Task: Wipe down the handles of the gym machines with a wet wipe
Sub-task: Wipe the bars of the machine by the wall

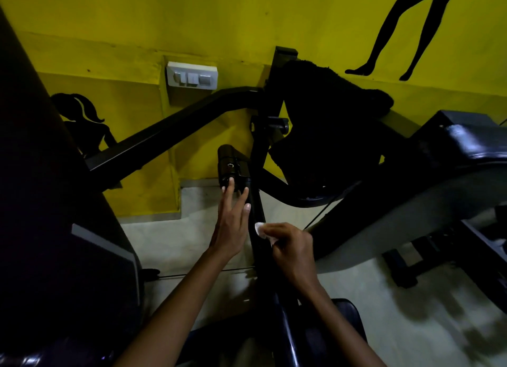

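A pale, smooth floor point(170, 237) carries the black gym machines: one machine frame point(258, 229) rises from it at the centre, and a dark block point(406, 265) stands on it at the right. It meets the yellow wall point(137, 196).

Left hand point(230, 227) reaches forward, fingers straight; right hand point(290, 246) curled.

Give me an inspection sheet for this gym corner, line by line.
Surface: pale floor.
Job's things: white wet wipe against black machine bar; handle above.
Clutter: dark towel draped on frame.
Hands: left hand flat, fingers touching handle; right hand pinches wipe.
Cables: thin cable right of bar.
Surroundings: yellow wall, switch plate, black silhouettes.
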`<state>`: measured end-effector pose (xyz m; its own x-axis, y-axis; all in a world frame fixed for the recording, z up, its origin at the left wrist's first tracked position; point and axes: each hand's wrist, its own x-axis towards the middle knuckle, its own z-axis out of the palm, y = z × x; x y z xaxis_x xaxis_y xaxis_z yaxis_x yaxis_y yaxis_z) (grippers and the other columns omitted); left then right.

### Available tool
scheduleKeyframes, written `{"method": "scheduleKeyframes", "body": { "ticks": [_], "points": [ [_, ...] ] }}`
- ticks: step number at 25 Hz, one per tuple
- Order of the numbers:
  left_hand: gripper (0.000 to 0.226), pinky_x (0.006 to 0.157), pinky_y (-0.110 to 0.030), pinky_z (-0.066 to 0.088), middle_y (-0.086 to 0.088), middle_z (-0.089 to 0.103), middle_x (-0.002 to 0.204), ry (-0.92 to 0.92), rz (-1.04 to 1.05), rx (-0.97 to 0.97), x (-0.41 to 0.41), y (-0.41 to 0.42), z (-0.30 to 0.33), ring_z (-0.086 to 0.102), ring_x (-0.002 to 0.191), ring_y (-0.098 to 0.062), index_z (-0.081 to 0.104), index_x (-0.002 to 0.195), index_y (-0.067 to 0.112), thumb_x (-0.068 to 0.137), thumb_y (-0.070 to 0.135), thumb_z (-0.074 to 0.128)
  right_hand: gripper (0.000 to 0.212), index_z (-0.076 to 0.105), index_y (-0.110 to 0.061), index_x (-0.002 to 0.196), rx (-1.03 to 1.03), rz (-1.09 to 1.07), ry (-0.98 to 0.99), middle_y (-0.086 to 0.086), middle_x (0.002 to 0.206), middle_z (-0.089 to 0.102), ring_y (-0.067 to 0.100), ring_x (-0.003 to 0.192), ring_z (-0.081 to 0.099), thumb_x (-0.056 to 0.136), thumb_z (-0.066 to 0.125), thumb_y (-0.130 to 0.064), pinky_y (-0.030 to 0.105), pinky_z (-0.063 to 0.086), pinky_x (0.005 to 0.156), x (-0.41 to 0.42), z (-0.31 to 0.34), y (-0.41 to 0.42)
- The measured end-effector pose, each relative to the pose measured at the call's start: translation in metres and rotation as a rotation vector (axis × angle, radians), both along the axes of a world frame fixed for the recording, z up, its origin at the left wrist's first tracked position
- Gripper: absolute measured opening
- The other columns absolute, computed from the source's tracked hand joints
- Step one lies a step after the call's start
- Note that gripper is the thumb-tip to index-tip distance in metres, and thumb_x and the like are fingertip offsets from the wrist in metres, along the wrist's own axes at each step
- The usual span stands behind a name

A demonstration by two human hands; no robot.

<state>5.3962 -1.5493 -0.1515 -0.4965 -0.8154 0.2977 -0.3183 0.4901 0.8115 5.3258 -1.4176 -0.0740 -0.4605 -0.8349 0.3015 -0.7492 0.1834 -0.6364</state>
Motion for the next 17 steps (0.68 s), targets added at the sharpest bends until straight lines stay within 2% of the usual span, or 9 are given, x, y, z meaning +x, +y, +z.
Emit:
{"method": "scheduleKeyframes", "body": {
  "ticks": [4,7,9,11,13,15,17],
  "points": [
    [0.057,0.116,-0.028,0.018,-0.003,0.019,0.157,0.043,0.000,0.096,0.000,0.016,0.004,0.007,0.143,-0.008,0.032,0.146,0.013,0.095,0.037,0.024,0.019,0.072,-0.007,0.101,-0.007,-0.056,-0.071,0.005,0.100,0.072,0.005,0.087,0.065,0.085,0.064,-0.004,0.012,0.051,0.082,0.006,-0.003,0.015],
    [0.059,0.106,-0.013,0.019,-0.006,0.026,0.155,0.038,-0.009,0.120,0.003,0.030,0.011,0.022,0.143,-0.014,0.032,0.146,0.011,0.094,0.038,0.024,0.025,0.072,-0.007,0.100,-0.014,-0.041,-0.051,0.005,0.101,0.072,-0.003,0.087,0.058,0.080,0.064,0.005,-0.003,0.041,0.081,0.016,0.003,0.025],
    [0.059,0.103,-0.009,0.018,-0.007,0.027,0.155,0.035,-0.008,0.120,0.005,0.036,0.014,0.025,0.142,-0.015,0.032,0.146,0.011,0.094,0.038,0.024,0.027,0.075,-0.009,0.093,-0.037,-0.001,-0.004,0.004,0.095,0.073,-0.003,0.087,0.060,0.074,0.066,0.009,-0.006,0.037,0.080,0.018,0.004,0.043],
    [0.060,0.104,-0.011,0.019,-0.008,0.027,0.154,0.038,-0.001,0.115,0.007,0.041,0.015,0.025,0.142,-0.017,0.033,0.145,0.009,0.093,0.038,0.024,0.018,0.074,-0.009,0.093,-0.058,0.009,-0.030,0.003,0.092,0.073,-0.003,0.092,0.059,0.079,0.063,-0.006,-0.005,0.038,0.080,0.019,0.003,0.062],
    [0.060,0.106,-0.014,0.020,-0.009,0.027,0.154,0.037,0.001,0.112,0.009,0.046,0.016,0.025,0.142,-0.018,0.033,0.145,0.008,0.093,0.037,0.024,0.025,0.073,-0.008,0.097,-0.074,-0.020,-0.100,0.000,0.094,0.072,-0.010,0.092,0.055,0.082,0.057,-0.018,-0.003,0.040,0.078,0.022,0.002,0.068],
    [0.060,0.105,-0.014,0.020,-0.008,0.027,0.154,0.030,-0.007,0.113,0.012,0.053,0.019,0.025,0.142,-0.018,0.033,0.145,0.009,0.093,0.038,0.024,0.020,0.072,-0.007,0.098,-0.092,-0.046,-0.096,0.001,0.098,0.071,-0.018,0.092,0.051,0.081,0.063,-0.003,-0.004,0.038,0.079,0.029,0.002,0.070],
    [0.061,0.103,-0.013,0.020,-0.009,0.026,0.155,0.027,-0.010,0.105,0.015,0.060,0.020,0.026,0.142,-0.018,0.033,0.145,0.009,0.093,0.038,0.024,0.027,0.073,-0.008,0.097,-0.112,-0.003,-0.066,-0.008,0.099,0.067,-0.027,0.093,0.048,0.075,0.067,0.006,-0.004,0.038,0.083,0.033,0.001,0.079]
  ]
}}
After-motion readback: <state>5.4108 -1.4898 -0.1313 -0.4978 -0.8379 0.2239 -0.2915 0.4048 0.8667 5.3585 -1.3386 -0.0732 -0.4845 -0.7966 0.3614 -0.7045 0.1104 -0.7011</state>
